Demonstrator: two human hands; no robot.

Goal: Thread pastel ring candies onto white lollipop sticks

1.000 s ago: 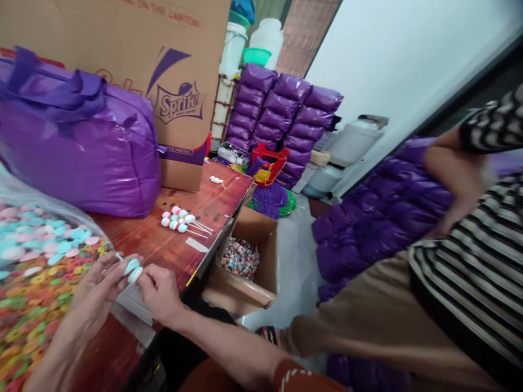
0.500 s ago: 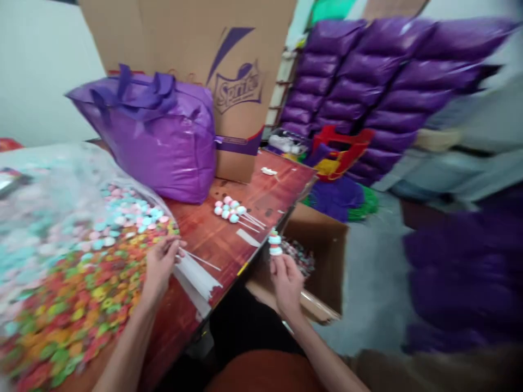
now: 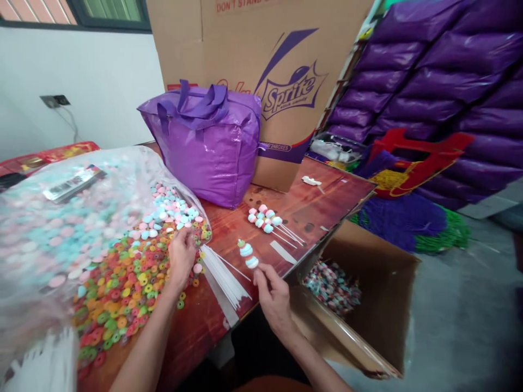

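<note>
My right hand [image 3: 273, 296] pinches a candy skewer [image 3: 248, 254] near its lower end; it is tilted, with blue-and-white marshmallow pieces and fruit-coloured gummy rings. My left hand [image 3: 182, 256] is at the edge of the candy pile, its fingers curled and drawn together; whatever is in them is hidden. Around it lie gummy rings [image 3: 122, 291] in red, orange, yellow and green, and pink, blue and white marshmallows [image 3: 174, 207]. A bundle of white sticks [image 3: 224, 277] rests between my hands on the table. Finished-looking candy skewers [image 3: 267, 219] lie grouped beyond my right hand.
A purple zip bag [image 3: 208, 147] and a large cardboard sheet [image 3: 229, 49] stand behind the wooden table [image 3: 343, 190]. An open carton [image 3: 379, 283] holding many wrapped-looking pieces sits below its right edge. Clear plastic [image 3: 93, 218] covers the marshmallows. Purple bundles [image 3: 441, 71] are stacked at right.
The view has swung left and sharpened. My right hand with the candy skewer has moved from over the carton to above the table edge. My left hand stays by the candy pile.
</note>
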